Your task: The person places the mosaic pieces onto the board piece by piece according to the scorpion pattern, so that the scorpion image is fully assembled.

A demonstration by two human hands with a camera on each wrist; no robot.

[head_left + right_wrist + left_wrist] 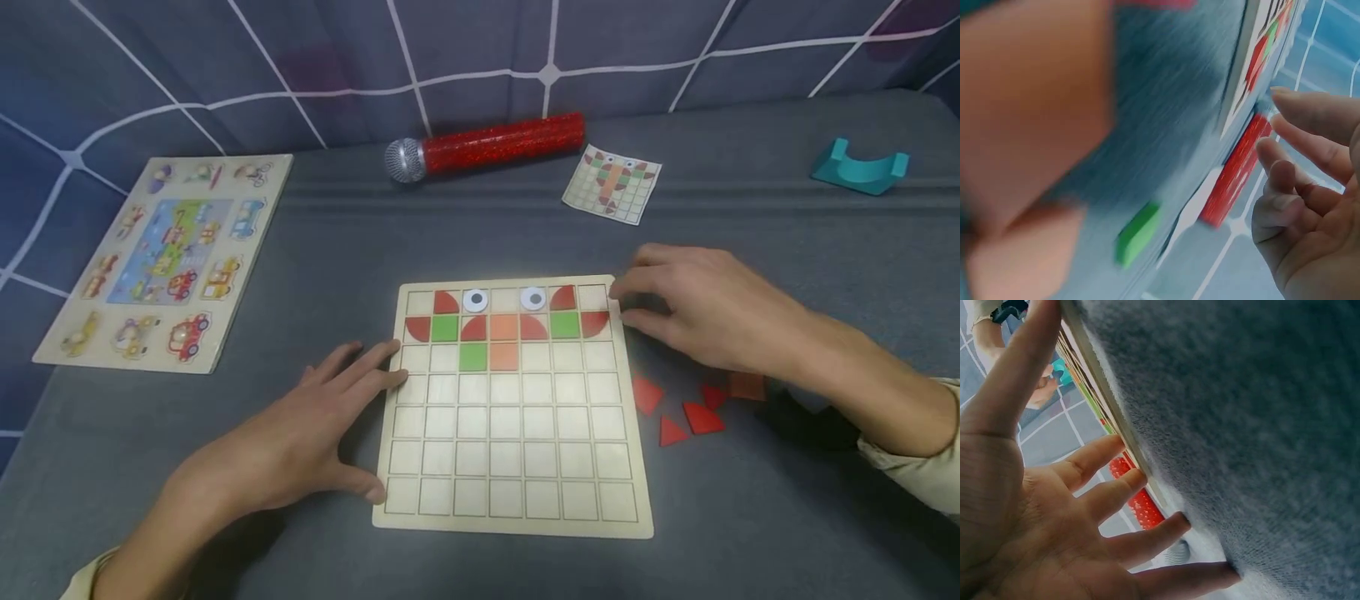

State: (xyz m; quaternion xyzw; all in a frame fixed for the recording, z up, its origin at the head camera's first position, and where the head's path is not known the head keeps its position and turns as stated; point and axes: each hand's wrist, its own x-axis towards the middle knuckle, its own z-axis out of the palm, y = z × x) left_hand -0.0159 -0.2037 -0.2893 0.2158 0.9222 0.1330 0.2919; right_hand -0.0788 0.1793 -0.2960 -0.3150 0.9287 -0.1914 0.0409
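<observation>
A wooden grid board (507, 504) lies on the table. Its upper rows hold two white eye discs (475, 301), red quarter-circle pieces (595, 323), green squares (445, 327) and orange squares (503, 357). My left hand (300, 442) rests along the board's left edge, fingers spread, fingertips and thumb touching the rim. At the top right corner is my right hand (697, 304), its thumb and index finger apart; nothing shows between them in the right wrist view. Below that hand lie loose red pieces (703, 418) and an orange square (747, 386). A green piece (1138, 234) shows only in the right wrist view.
Behind the board lie a red glittery microphone (502, 143) and a printed pattern card (612, 185). A teal curved stand (860, 168) sits at the far right. A wooden vehicle puzzle (165, 262) lies at the left. A checked cloth (480, 42) rises at the back.
</observation>
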